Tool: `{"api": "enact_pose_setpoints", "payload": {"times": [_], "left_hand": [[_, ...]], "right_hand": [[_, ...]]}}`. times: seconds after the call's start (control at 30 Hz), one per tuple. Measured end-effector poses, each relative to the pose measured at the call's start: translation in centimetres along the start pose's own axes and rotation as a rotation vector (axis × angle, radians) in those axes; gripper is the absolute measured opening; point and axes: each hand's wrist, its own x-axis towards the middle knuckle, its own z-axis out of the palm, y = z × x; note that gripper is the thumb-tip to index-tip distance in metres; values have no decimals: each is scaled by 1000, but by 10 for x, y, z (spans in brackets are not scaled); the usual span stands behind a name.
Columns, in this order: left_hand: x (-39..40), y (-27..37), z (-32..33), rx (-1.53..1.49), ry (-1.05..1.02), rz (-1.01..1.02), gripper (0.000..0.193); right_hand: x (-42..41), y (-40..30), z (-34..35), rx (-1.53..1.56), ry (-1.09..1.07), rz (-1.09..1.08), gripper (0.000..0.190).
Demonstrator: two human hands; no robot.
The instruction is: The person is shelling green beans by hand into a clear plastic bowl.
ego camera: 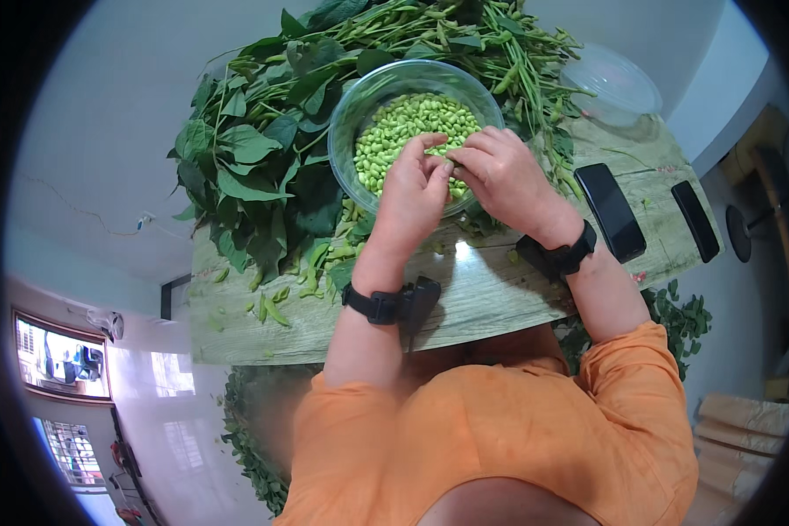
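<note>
My left hand [415, 181] and my right hand [500, 167] meet at the fingertips over a clear plastic bowl [342, 164]. Pinched between them is a small green bean pod [455, 162], mostly covered by the fingers. Shelled green soybeans [404, 121] lie in a broad heap inside the bowl. Leafy soybean stalks [256, 144] with pods curve around its left and far sides. Loose green pods [315, 266] are strewn on the table left of my left forearm. Each wrist wears a black strap with a dark block attached.
Two black phones [610, 212] [695, 220] lie on the right of the wood-patterned table [486, 283]. A clear plastic lid [610, 82] rests at the far right corner. More leafy plants [256, 434] are on the floor below the near edge. A fan [738, 233] stands beyond the right side.
</note>
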Motion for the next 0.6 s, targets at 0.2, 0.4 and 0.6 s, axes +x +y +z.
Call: {"api": "enact_pose_setpoints", "payload": {"times": [0.2,0.4,0.6], "left_hand": [[3,1,-3,-186,67,-113,14],[-1,4,-3,-275,-125,-210,16],[-3,17,-9,-531,-170,-374,19]], "right_hand": [[1,0,-1,69,173,43,12],[-2,-1,-1,-13,143,3,13],[1,-5,-4,-23,218,-89,15]]}}
